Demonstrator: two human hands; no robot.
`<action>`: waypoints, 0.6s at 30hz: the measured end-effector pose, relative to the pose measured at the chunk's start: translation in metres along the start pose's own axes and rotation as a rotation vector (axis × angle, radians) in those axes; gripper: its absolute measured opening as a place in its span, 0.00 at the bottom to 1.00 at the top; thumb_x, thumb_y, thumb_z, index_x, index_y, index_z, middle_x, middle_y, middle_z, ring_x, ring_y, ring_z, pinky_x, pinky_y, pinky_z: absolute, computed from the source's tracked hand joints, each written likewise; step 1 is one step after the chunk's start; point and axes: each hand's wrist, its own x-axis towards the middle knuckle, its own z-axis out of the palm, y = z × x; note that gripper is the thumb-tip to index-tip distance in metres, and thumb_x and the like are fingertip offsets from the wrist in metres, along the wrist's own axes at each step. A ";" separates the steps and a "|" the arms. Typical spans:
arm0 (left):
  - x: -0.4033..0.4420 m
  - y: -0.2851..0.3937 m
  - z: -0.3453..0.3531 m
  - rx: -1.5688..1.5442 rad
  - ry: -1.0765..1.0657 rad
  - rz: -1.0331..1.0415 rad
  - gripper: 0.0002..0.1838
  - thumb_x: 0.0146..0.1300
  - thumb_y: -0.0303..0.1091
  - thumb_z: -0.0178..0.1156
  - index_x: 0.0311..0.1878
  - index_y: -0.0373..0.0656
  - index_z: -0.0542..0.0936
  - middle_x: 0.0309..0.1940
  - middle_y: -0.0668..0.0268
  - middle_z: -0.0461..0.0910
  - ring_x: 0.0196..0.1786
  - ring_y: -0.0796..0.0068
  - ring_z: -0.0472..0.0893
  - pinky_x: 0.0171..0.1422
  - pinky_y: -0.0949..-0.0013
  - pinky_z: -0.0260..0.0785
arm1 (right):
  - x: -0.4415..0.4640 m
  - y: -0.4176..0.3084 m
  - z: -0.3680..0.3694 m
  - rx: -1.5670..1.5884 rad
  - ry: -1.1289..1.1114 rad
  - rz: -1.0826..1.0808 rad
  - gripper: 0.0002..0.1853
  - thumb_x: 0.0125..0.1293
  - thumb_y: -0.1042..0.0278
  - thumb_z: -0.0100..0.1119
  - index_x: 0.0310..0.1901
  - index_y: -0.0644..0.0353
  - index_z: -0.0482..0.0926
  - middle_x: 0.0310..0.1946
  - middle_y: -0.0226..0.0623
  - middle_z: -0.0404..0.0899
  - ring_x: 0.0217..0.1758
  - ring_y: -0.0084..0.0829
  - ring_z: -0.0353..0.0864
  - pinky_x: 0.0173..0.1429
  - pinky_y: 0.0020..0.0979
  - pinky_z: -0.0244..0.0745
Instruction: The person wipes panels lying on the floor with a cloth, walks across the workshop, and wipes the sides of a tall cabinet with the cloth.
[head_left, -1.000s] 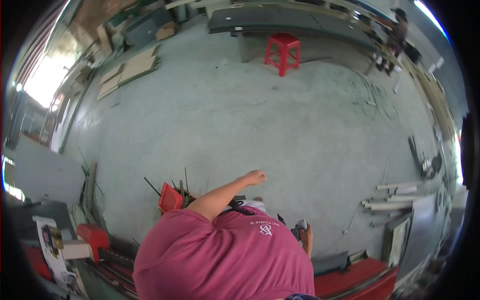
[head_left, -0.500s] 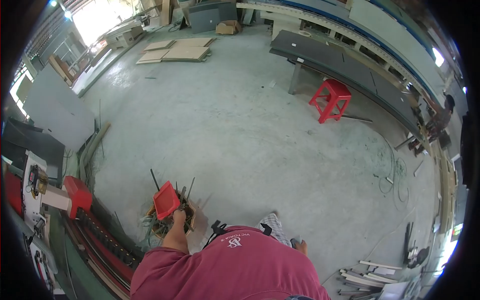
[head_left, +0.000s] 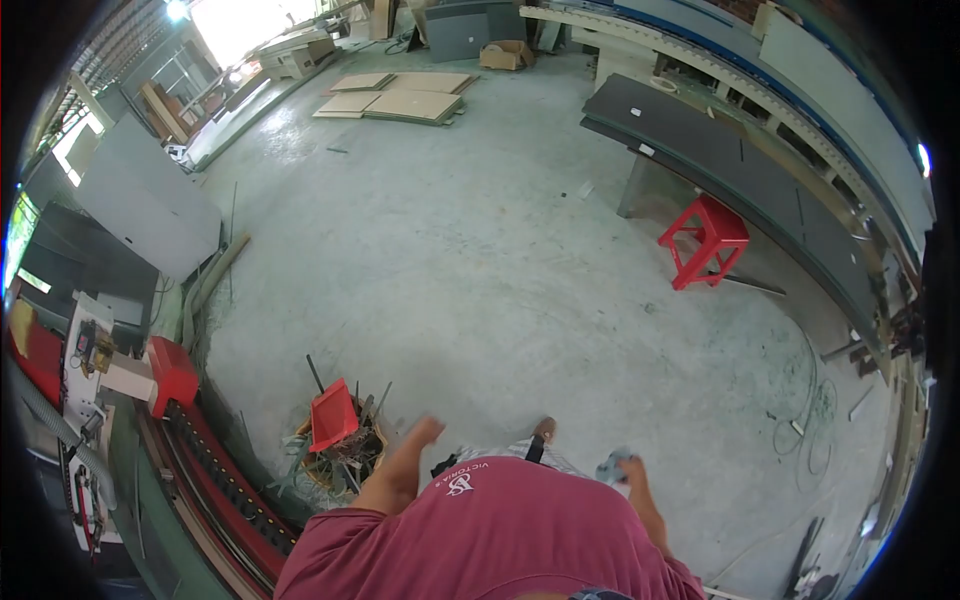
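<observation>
My left hand (head_left: 428, 432) is held over the floor, apart from the bin, with nothing visible in it; its fingers look loose but small and a little blurred. To its left stands a round bin (head_left: 375, 447) filled with scraps and thin strips. A red dustpan (head_left: 333, 416) rests on top of this bin, tilted, among several dark sticks. My right hand (head_left: 630, 468) is closed on a crumpled grey-blue cloth-like piece (head_left: 609, 465), low at my right side. Exactly what that piece is cannot be made out.
A red stool (head_left: 706, 240) stands beside a long table with dark panels (head_left: 700, 130). Flat boards (head_left: 410, 104) lie on the far floor. A red and green machine rail (head_left: 215, 490) runs along my left. A loose cable (head_left: 822, 425) lies coiled on the right.
My left hand has let go of the red dustpan and moved right, away from the bin. My right hand has swung forward with the grey-blue piece. The view has shifted.
</observation>
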 end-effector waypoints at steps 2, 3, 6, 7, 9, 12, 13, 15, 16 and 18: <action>0.088 -0.014 -0.036 -0.282 0.553 -0.114 0.11 0.58 0.35 0.49 0.40 0.41 0.75 0.42 0.51 0.74 0.47 0.53 0.73 0.49 0.53 0.64 | 0.058 -0.065 -0.012 -0.184 -0.083 -0.126 0.26 0.50 0.65 0.59 0.50 0.67 0.64 0.36 0.51 0.75 0.32 0.44 0.78 0.23 0.42 0.76; 0.119 -0.005 -0.087 -0.409 0.503 -0.269 0.12 0.61 0.36 0.44 0.38 0.40 0.74 0.41 0.52 0.74 0.47 0.52 0.72 0.49 0.55 0.65 | 0.067 -0.107 -0.013 -0.283 -0.009 -0.213 0.26 0.52 0.62 0.59 0.49 0.69 0.65 0.35 0.52 0.75 0.28 0.40 0.79 0.24 0.37 0.77; 0.193 0.027 -0.199 -0.891 0.652 -0.093 0.17 0.59 0.45 0.51 0.40 0.39 0.74 0.43 0.55 0.75 0.39 0.59 0.77 0.41 0.60 0.68 | 0.006 -0.265 -0.014 -0.386 0.060 -0.445 0.32 0.53 0.53 0.57 0.52 0.71 0.65 0.35 0.51 0.76 0.28 0.37 0.80 0.23 0.32 0.73; 0.195 0.050 -0.238 -1.052 0.665 -0.001 0.21 0.58 0.48 0.52 0.46 0.40 0.72 0.43 0.55 0.75 0.38 0.60 0.78 0.41 0.61 0.69 | -0.017 -0.305 -0.011 -0.429 0.029 -0.488 0.31 0.54 0.53 0.56 0.53 0.68 0.65 0.39 0.52 0.75 0.31 0.38 0.80 0.27 0.33 0.74; 0.164 0.103 -0.330 -1.354 0.580 0.010 0.29 0.57 0.53 0.53 0.56 0.41 0.66 0.45 0.52 0.73 0.40 0.58 0.78 0.44 0.61 0.69 | -0.031 -0.357 0.009 -0.478 -0.067 -0.583 0.30 0.56 0.52 0.54 0.54 0.66 0.65 0.41 0.51 0.75 0.33 0.37 0.79 0.29 0.32 0.75; 0.171 0.130 -0.361 -1.314 0.572 -0.012 0.36 0.55 0.55 0.55 0.62 0.43 0.59 0.48 0.45 0.69 0.46 0.52 0.75 0.50 0.61 0.67 | -0.010 -0.384 0.049 -0.423 -0.328 -0.650 0.27 0.57 0.49 0.53 0.51 0.63 0.68 0.33 0.42 0.75 0.28 0.31 0.76 0.23 0.31 0.74; 0.172 0.130 -0.374 -1.120 0.662 0.047 0.39 0.54 0.56 0.55 0.64 0.44 0.57 0.50 0.41 0.66 0.49 0.49 0.73 0.53 0.61 0.66 | -0.018 -0.395 0.060 -0.330 -0.416 -0.607 0.26 0.59 0.49 0.50 0.52 0.61 0.67 0.35 0.39 0.74 0.32 0.29 0.76 0.25 0.31 0.74; 0.174 0.121 -0.388 -1.121 0.555 -0.025 0.39 0.53 0.57 0.56 0.63 0.44 0.58 0.52 0.39 0.62 0.53 0.47 0.69 0.57 0.61 0.62 | -0.031 -0.418 0.073 -0.247 -0.509 -0.560 0.25 0.61 0.48 0.47 0.52 0.59 0.66 0.37 0.37 0.73 0.35 0.28 0.75 0.27 0.32 0.75; 0.180 0.111 -0.392 -1.128 0.573 -0.060 0.38 0.54 0.56 0.56 0.63 0.44 0.58 0.52 0.41 0.64 0.54 0.50 0.69 0.57 0.61 0.62 | -0.034 -0.431 0.076 -0.066 -0.688 -0.453 0.25 0.63 0.46 0.44 0.53 0.57 0.65 0.39 0.36 0.72 0.37 0.28 0.74 0.31 0.33 0.75; 0.196 0.085 -0.398 -1.140 0.596 -0.098 0.37 0.55 0.54 0.55 0.63 0.43 0.59 0.53 0.44 0.66 0.54 0.53 0.69 0.57 0.61 0.61 | -0.014 -0.453 0.081 0.265 -1.023 -0.253 0.28 0.65 0.39 0.33 0.54 0.54 0.65 0.44 0.35 0.71 0.44 0.28 0.73 0.41 0.34 0.75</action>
